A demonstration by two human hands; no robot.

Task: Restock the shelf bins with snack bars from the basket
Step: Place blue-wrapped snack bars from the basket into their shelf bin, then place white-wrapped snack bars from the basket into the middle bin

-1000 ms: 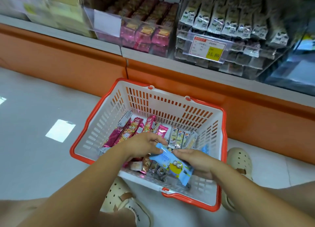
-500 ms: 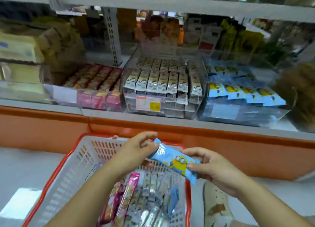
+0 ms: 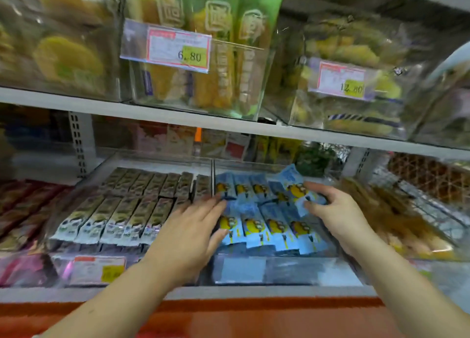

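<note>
In right hand [image 3: 340, 210], blue bar [image 3: 297, 189] — right edge of bin [image 3: 279, 271]

The blue snack bar [image 3: 296, 191] wears crinkled, glossy plastic film, like the stocked bars [image 3: 277, 229] in the clear, shiny plastic bin [image 3: 287, 269]. The shelf edge [image 3: 178, 119] looks smooth, matt painted metal; the price tag [image 3: 178, 46] is matt paper behind a glossy clear sleeve

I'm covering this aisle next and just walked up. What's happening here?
A person is restocking a shelf. Their right hand grips a blue snack bar above the back row of a clear bin filled with matching blue bars. The left hand, fingers straight, rests on the bars at the bin's left side. The basket is out of view.
</note>
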